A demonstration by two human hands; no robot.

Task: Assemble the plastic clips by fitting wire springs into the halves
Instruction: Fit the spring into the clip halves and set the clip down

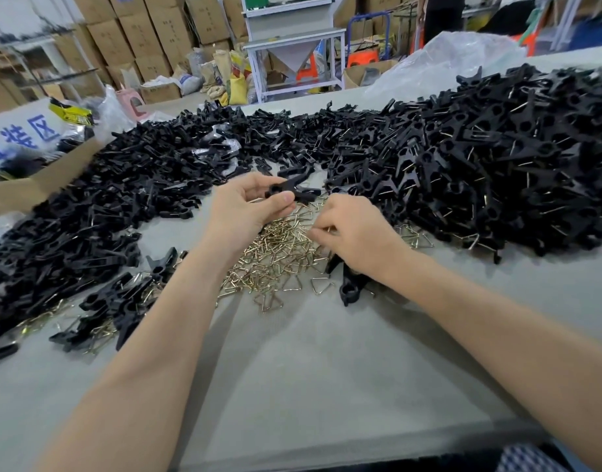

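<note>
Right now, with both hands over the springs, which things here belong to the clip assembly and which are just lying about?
In the job: left hand gripping black clip halves; right hand pinching in the wire springs; loose halves pile; sprung clips pile.
Lying about: clear plastic bag; pink stool; stacked cartons; metal hopper stand.

On the table [327, 369], wire springs [272, 257] lie at the centre, between clip halves [88, 206] heaped left and assembled clips [497, 158] heaped right. A cardboard box [20, 195] sits far left, stacked cartons [122, 39] behind it.
</note>
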